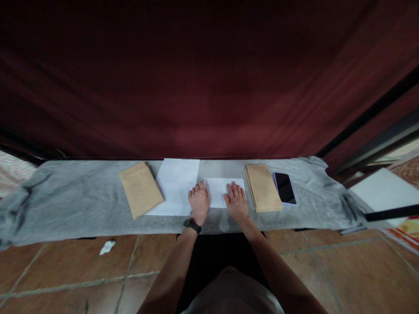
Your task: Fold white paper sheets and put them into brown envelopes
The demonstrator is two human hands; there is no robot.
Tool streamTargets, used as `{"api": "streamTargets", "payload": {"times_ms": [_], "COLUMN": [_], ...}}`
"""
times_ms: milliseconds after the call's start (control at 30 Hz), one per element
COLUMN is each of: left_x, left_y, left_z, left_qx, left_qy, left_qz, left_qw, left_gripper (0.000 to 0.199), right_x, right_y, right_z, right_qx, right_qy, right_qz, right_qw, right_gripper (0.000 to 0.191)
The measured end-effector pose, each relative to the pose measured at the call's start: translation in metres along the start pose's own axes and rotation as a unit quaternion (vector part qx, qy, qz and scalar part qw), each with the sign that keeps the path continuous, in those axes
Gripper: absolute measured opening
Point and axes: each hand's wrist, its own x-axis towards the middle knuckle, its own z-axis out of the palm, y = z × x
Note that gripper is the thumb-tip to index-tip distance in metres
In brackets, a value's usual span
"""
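Note:
A white sheet of paper, apparently folded to a small rectangle, lies on the grey cloth in front of me. My left hand, with a dark watch on the wrist, presses on its left edge with curled fingers held close together. Flat on the right part of the paper rests my right hand, its fingers spread. To the left, larger white paper sheets lie partly beneath a stack of brown envelopes. A second brown envelope stack lies just right of my right hand.
A phone with a dark screen lies beside the right envelopes. The grey cloth covers a long narrow surface, backed by a dark red curtain. Below are brown floor tiles with a crumpled white scrap.

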Motion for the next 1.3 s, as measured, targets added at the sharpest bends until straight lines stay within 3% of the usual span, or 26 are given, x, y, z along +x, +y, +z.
{"api": "streamTargets", "payload": {"times_ms": [100, 200, 333, 567, 733, 833, 1133, 1300], "left_x": [-0.01, -0.018, -0.019, -0.018, -0.019, -0.019, -0.023, -0.023], "left_y": [0.014, 0.028, 0.027, 0.004, 0.006, 0.008, 0.016, 0.016], "left_z": [0.009, 0.028, 0.047, 0.047, 0.05, 0.051, 0.047, 0.046], "left_qx": [-0.029, -0.066, -0.059, -0.036, -0.029, -0.029, -0.014, -0.008], "left_qy": [0.027, -0.01, -0.039, -0.038, -0.048, -0.059, -0.061, -0.054], "left_qz": [0.099, 0.203, 0.195, 0.197, 0.204, 0.198, 0.17, 0.175], "left_qw": [0.994, 0.977, 0.978, 0.979, 0.977, 0.978, 0.983, 0.983], "left_gripper": [0.045, 0.05, 0.056, 0.056, 0.057, 0.057, 0.057, 0.056], "right_x": [0.0, 0.0, -0.001, 0.009, 0.024, 0.025, 0.015, 0.011], "right_y": [-0.001, -0.001, 0.001, -0.001, -0.016, -0.018, 0.017, 0.019], "right_z": [0.0, -0.001, -0.003, -0.003, 0.001, 0.003, 0.002, 0.002], "right_qx": [0.001, -0.001, 0.001, 0.027, 0.06, 0.042, -0.022, -0.035], "right_qy": [-0.004, -0.015, -0.032, -0.038, -0.078, -0.084, -0.025, -0.017], "right_qz": [-0.001, -0.003, -0.002, 0.019, -0.07, -0.073, -0.009, -0.01], "right_qw": [1.0, 1.0, 0.999, 0.999, 0.993, 0.993, 0.999, 0.999], "right_gripper": [0.054, 0.053, 0.053, 0.051, 0.051, 0.051, 0.053, 0.053]}}
